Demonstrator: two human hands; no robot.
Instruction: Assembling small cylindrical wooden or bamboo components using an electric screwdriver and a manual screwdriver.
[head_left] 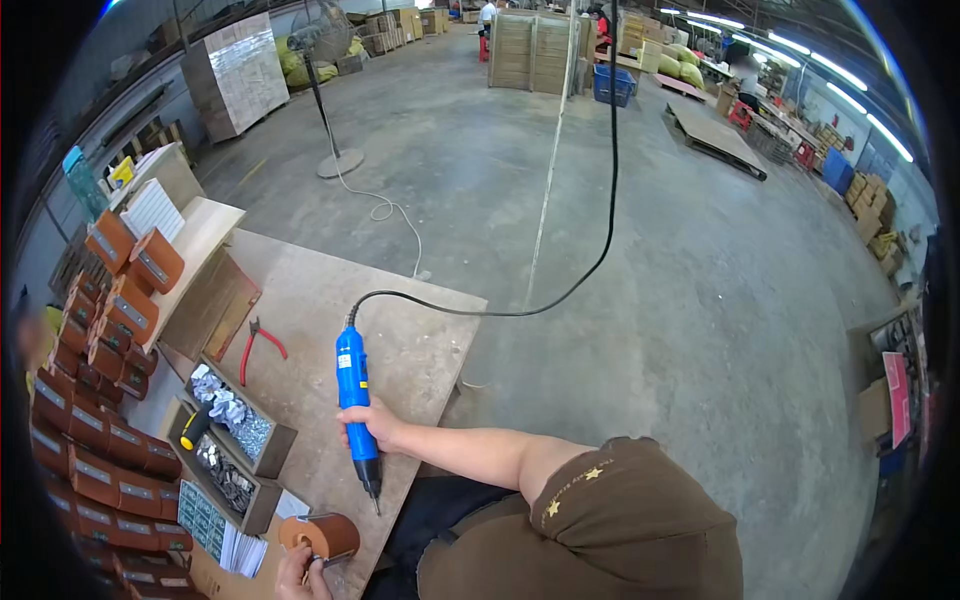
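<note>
A blue power driver is above the near part of a wooden table, in the person's right hand. Its long axis runs nearly top to bottom in the view, leaning slightly: the corded end points away from the person, and the black nose and thin bit point back toward the lower edge, a little rightward. Whether the bit touches the table is unclear. The right fingers are wrapped around the driver's lower body.

Below and left of the bit is a brown pot, its axis running roughly left to right. The left hand is at the pot's left end, fingers bent; I cannot tell whether they are closed on anything.

Left of the driver, two open bins hold small metal parts, with a yellow-and-black handle lying across them. Red pliers lie beyond, jaws pointing away. Many more brown pots stand in rows at far left.

A black cord curves from the driver rightward, then up. Past the table, a stand fan and a wooden crate stand on a concrete floor.
</note>
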